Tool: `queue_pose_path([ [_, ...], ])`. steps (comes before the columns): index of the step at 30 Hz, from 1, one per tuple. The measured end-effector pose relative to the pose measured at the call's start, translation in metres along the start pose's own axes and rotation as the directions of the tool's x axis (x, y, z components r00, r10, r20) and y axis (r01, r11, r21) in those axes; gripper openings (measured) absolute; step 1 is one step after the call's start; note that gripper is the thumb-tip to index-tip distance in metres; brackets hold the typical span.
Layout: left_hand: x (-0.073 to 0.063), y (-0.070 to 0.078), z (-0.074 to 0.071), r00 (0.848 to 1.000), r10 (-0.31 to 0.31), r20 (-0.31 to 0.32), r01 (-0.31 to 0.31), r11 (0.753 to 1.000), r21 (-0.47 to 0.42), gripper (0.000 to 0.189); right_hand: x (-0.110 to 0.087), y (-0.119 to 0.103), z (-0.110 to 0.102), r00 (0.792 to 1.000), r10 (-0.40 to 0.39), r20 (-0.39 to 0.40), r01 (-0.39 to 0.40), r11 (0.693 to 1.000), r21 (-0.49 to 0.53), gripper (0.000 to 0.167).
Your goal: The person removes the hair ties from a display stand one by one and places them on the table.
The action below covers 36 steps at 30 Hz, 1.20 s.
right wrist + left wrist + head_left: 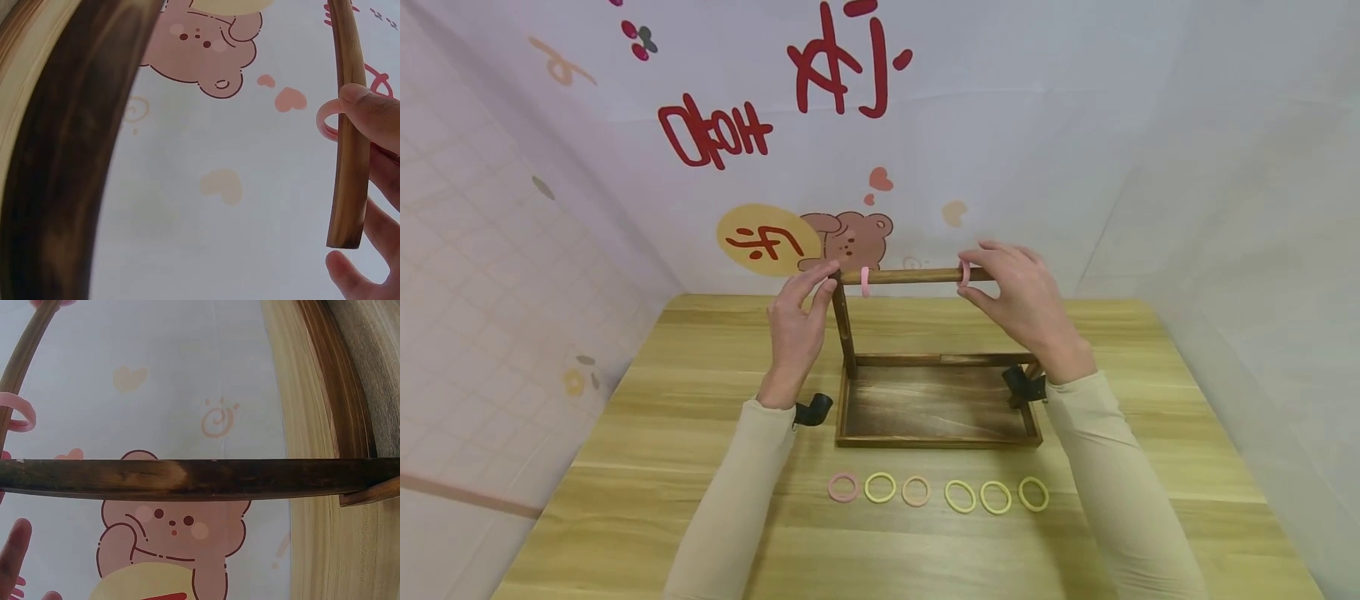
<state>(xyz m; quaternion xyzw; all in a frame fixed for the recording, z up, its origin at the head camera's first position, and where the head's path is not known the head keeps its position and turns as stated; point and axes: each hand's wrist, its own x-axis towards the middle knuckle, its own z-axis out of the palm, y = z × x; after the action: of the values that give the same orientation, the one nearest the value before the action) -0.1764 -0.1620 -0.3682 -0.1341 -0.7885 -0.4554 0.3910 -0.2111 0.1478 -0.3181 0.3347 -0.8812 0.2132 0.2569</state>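
A wooden stand has a top bar point(910, 276), a left upright point(844, 325) and a shallow tray base point(940, 442). One pink ring point(865, 282) hangs around the bar near its left end. Farther right, a second pink ring point(965, 273) encircles the bar, and my right hand point(1026, 296) pinches it between thumb and finger. The right wrist view shows that ring point(326, 119) beside the thumb, with the bar's free end below it. My left hand point(797, 321) is at the bar's left end, its extended fingertips touching the top of the upright.
On the wooden table point(647, 467), in front of the tray, lies a row of several rings, including a pink ring point(843, 487), an orange ring point(916, 492) and a yellow ring point(1033, 494). A white printed cloth point(1000, 150) hangs behind.
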Motion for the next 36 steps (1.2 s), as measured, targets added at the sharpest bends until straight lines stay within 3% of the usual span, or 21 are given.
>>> queue_pose_path([
  [18,-0.002,0.000,0.000,1.000,-0.008,0.008,0.008,1.000,0.009,0.026,-0.006,0.008,-0.001,1.000,-0.012,-0.023,0.011,1.000,-0.012,0.042],
  [27,-0.003,0.001,-0.001,1.000,-0.021,0.018,0.021,1.000,0.001,0.027,-0.010,0.012,-0.002,1.000,0.029,-0.008,-0.029,1.000,0.005,0.028],
  [36,-0.001,0.003,-0.002,1.000,-0.021,0.022,0.021,1.000,0.006,0.027,-0.013,0.017,-0.007,0.999,0.024,-0.036,-0.025,1.000,-0.018,0.039],
])
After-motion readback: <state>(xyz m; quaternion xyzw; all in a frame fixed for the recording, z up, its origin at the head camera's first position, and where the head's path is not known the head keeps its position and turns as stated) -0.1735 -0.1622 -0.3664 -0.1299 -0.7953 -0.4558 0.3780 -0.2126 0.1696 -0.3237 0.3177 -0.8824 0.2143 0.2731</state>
